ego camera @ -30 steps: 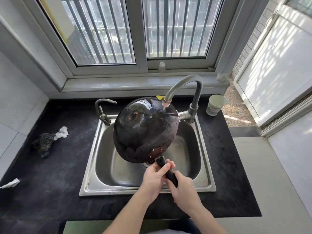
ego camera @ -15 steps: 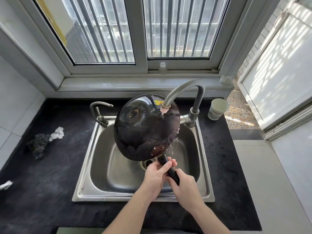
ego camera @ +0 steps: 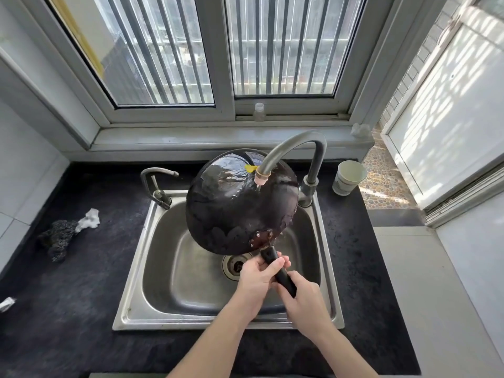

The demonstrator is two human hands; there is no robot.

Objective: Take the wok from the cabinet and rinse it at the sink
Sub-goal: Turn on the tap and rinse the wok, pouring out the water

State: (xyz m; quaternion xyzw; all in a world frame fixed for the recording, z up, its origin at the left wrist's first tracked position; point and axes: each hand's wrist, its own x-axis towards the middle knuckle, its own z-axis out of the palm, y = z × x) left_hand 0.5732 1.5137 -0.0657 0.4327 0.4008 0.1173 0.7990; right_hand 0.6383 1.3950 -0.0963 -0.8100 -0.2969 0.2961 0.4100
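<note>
While water runs from the faucet (ego camera: pixel 293 148) onto it, the wok (ego camera: pixel 240 205) hangs tilted over the sink (ego camera: pixel 136 268), dark underside facing the camera, rim highest at the back near the window sill. Left hand (ego camera: pixel 255 279) is closed round the upper part of the handle (ego camera: pixel 278 271), just below the riveted bracket; right hand (ego camera: pixel 305 304) is closed round the lower end. Both grips look firm.

Water strikes the upper right of the underside and sheets downward; drips fall from the lower right edge into the basin. Left portion of the underside looks patchy, possibly less wetted.

Judgement: rinsing is under way, outside only so far as shown. To do it well, roll the handle slowly so the stream sweeps across the whole dome, keeping the low edge inside the basin so run-off misses the table (ego camera: pixel 68 309). Wet handle and a heavy pan call for both hands to stay tight. Mind the spout nozzle, which sits very close to the metal. Inside is hidden here.
</note>
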